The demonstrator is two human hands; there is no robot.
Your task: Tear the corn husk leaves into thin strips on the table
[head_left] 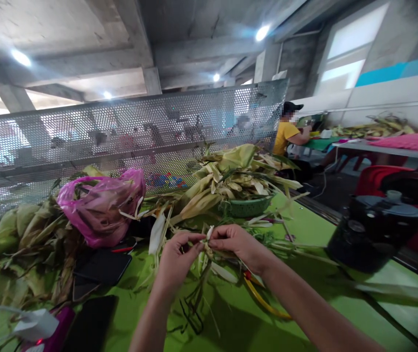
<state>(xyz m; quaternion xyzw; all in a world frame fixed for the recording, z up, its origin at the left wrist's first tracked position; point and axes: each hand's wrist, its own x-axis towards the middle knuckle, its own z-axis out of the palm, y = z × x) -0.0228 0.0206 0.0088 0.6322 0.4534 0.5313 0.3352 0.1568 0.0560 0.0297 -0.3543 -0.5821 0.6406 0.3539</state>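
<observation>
Presently, the left hand and the right hand meet above a bright green table, and between them there is a small, pale piece of dry husk. Each hand has its thumb and index finger closed in a fine pinch, with the piece caught at the fingertips; how firmly they press, one cannot tell. Under and around the hands lie loose pale husk strips, and below them are thin dark stems. Just beside the right forearm, a curved yellow handle with a red part rests on the table. Behind the hands, a large heap of yellowish husks rises over a green plastic basket. To the left stand a translucent pink plastic bag, a flat black device near it, and a pile of greenish-brown husks. At the right edge of the table is a black cylindrical container with a greyish lid. A perforated metal panel closes the far side, and beyond its right end sits a person in a yellow shirt and a dark cap.
</observation>
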